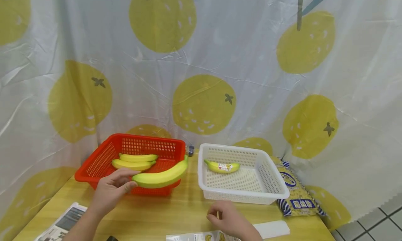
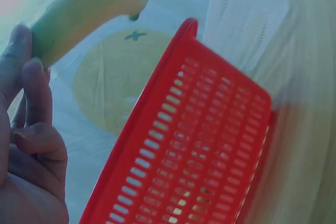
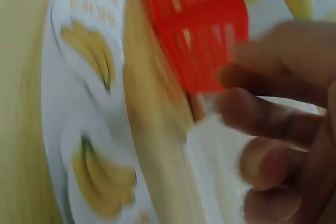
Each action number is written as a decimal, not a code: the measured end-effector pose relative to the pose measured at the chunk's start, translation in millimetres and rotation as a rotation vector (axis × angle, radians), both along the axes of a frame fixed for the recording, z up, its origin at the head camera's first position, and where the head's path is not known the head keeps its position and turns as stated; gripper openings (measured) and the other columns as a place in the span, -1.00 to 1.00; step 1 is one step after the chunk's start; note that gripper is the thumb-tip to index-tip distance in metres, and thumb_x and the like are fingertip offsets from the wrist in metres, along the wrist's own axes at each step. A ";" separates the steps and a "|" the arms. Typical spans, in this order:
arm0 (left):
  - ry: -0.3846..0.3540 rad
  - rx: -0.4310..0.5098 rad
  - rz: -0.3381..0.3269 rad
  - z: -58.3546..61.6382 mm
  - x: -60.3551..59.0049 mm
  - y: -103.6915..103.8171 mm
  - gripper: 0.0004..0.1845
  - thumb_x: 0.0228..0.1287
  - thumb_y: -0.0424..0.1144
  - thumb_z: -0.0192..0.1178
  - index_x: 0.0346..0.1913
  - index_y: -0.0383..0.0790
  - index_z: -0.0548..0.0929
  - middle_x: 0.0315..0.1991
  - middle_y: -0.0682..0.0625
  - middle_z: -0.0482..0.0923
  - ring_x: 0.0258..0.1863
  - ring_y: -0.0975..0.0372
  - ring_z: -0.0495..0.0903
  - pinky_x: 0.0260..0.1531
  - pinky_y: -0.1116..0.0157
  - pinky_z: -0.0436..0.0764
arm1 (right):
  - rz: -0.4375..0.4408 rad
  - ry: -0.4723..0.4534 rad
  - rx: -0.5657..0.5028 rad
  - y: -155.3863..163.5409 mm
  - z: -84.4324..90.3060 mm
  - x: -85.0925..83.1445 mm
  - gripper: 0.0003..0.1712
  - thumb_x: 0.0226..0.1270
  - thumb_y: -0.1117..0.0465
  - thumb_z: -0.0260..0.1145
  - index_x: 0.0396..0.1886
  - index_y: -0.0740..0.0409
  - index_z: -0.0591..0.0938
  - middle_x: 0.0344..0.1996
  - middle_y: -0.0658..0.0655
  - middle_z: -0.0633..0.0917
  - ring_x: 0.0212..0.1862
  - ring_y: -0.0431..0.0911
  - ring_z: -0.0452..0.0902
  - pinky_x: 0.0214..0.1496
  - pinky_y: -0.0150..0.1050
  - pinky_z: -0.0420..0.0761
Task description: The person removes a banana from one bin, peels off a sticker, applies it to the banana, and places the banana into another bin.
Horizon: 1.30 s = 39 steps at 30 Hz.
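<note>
My left hand (image 1: 110,188) pinches one end of a yellow banana (image 1: 161,178), held up in front of the red basket (image 1: 177,150). Two more bananas (image 1: 133,164) lie inside that basket. A banana with a label on it (image 1: 223,167) lies in the white basket (image 1: 242,195). In front of the white basket, my right hand (image 1: 230,218) hovers with loosely curled fingers and nothing in them. Below it lies a sheet of banana stickers (image 1: 201,237), whose banana pictures (image 3: 105,179) show large in the right wrist view.
A yellow and blue packet (image 1: 298,188) lies right of the white basket. Near my right forearm is a white strip (image 1: 276,229). Printed paper (image 1: 64,221) lies at the front left. A fruit-patterned curtain (image 1: 201,66) hangs behind the wooden table (image 1: 147,216).
</note>
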State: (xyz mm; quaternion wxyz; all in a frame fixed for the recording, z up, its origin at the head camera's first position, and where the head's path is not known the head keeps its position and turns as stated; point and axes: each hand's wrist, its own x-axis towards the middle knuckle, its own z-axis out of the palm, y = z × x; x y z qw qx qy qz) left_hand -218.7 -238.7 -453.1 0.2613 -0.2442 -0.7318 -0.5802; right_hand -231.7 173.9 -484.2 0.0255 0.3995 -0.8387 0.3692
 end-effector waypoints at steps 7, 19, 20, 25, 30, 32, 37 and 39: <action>-0.084 -0.037 -0.447 -12.3 0.1 17.1 -0.62 0.25 -0.67 0.24 0.10 -0.39 0.68 -0.05 0.09 0.67 -0.63 0.09 0.48 -0.67 0.24 0.59 | -0.074 -0.379 0.133 29.0 -4.4 4.4 -0.71 0.04 -0.01 0.65 -0.35 -0.06 0.70 -0.45 -0.16 0.69 -0.39 -0.32 0.53 -0.31 -0.36 0.57; -0.251 -0.145 -0.534 -36.7 -6.6 25.4 -0.70 0.32 -0.51 0.30 0.09 -0.33 0.70 -0.29 0.03 0.63 -0.58 0.42 0.51 -0.72 0.26 0.60 | -0.146 -0.437 0.249 24.7 -5.1 13.4 -0.68 -0.12 0.18 0.63 -0.38 -0.13 0.65 -0.38 -0.19 0.67 -0.30 -0.28 0.52 -0.20 -0.30 0.54; -0.274 -0.156 -0.526 -39.2 -7.1 25.3 -0.71 0.32 -0.49 0.31 0.09 -0.32 0.70 -0.28 0.05 0.64 -0.56 0.45 0.51 -0.70 0.26 0.61 | -0.140 -0.425 0.251 24.2 -5.6 13.3 -0.68 -0.12 0.19 0.63 -0.39 -0.14 0.65 -0.39 -0.19 0.66 -0.31 -0.29 0.51 -0.21 -0.32 0.53; -0.364 -0.226 -0.481 -50.6 -10.0 24.5 -0.72 0.35 -0.39 0.33 0.09 -0.24 0.71 -0.32 0.03 0.63 -0.50 0.49 0.48 -0.61 0.34 0.58 | -0.110 -0.412 0.232 20.9 -7.2 11.9 -0.66 -0.12 0.19 0.63 -0.38 -0.15 0.63 -0.42 -0.19 0.66 -0.38 -0.31 0.47 -0.30 -0.35 0.49; -0.468 -0.303 -0.485 -57.1 -13.2 23.9 -0.73 0.36 -0.25 0.35 0.07 -0.20 0.71 -0.30 -0.02 0.68 -0.48 0.43 0.53 -0.55 0.36 0.60 | -0.073 -0.391 0.218 19.7 -7.7 9.7 -0.65 -0.10 0.21 0.62 -0.37 -0.13 0.61 -0.43 -0.20 0.64 -0.40 -0.34 0.46 -0.33 -0.39 0.49; -0.498 -0.324 -0.488 -59.2 -14.3 23.6 -0.73 0.36 -0.22 0.36 0.06 -0.18 0.71 -0.25 -0.03 0.70 -0.47 0.40 0.56 -0.52 0.35 0.62 | -0.064 -0.380 0.219 20.1 -6.7 9.8 -0.63 -0.09 0.22 0.62 -0.34 -0.13 0.62 -0.42 -0.21 0.63 -0.38 -0.35 0.47 -0.30 -0.39 0.51; -0.516 -0.367 -0.475 -61.8 -16.6 21.4 -0.72 0.36 -0.19 0.36 0.07 -0.16 0.70 -0.20 -0.04 0.71 -0.42 0.36 0.59 -0.47 0.34 0.65 | -0.006 -0.414 0.183 21.3 -3.8 9.5 -0.72 0.02 0.21 0.60 -0.29 -0.11 0.70 -0.41 -0.24 0.69 -0.36 -0.37 0.53 -0.27 -0.39 0.55; -0.521 -0.386 -0.462 -61.2 -17.5 20.9 -0.72 0.38 -0.17 0.35 0.08 -0.15 0.69 -0.18 -0.03 0.71 -0.41 0.36 0.59 -0.45 0.34 0.64 | 0.021 -0.414 0.166 21.9 -3.8 8.8 -0.79 0.08 0.16 0.61 -0.31 -0.10 0.73 -0.42 -0.25 0.71 -0.36 -0.39 0.54 -0.26 -0.40 0.56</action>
